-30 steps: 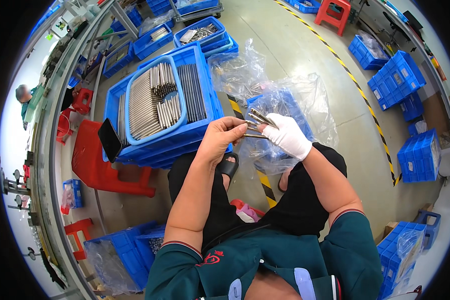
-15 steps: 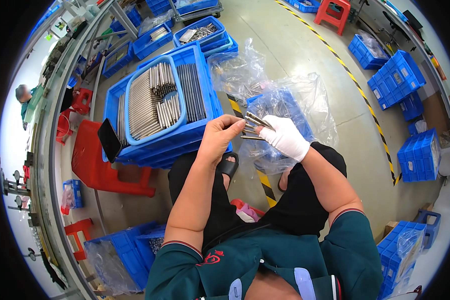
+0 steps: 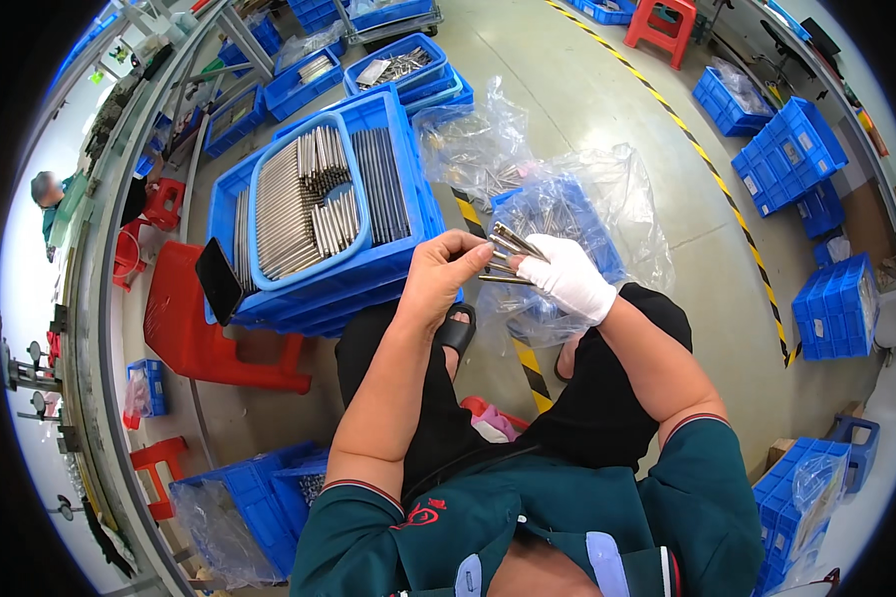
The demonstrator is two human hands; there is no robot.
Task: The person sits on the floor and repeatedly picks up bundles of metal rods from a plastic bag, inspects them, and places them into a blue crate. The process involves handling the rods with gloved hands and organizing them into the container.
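Note:
My right hand (image 3: 567, 277), in a white glove, grips a small bundle of thin metal rods (image 3: 505, 255) that fan out to the left. My bare left hand (image 3: 446, 271) pinches the free ends of those rods. Both hands hover above a blue crate lined with a clear plastic bag (image 3: 567, 214) holding more rods. To the left stands a stack of blue crates (image 3: 314, 289); on top sits a light-blue tray (image 3: 309, 204) with rows of metal rods laid lengthwise. A black phone (image 3: 218, 281) leans against the stack's left corner.
A red plastic stool (image 3: 204, 338) stands left of my knees. Several blue crates are stacked at the right (image 3: 791, 154) and at the lower left (image 3: 269, 497). A yellow-black floor stripe (image 3: 707, 169) runs across the concrete. Another person (image 3: 48, 194) sits far left.
The rods in my hands have shifted slightly as my left fingers work along them. Both hands stay in nearly the same place.

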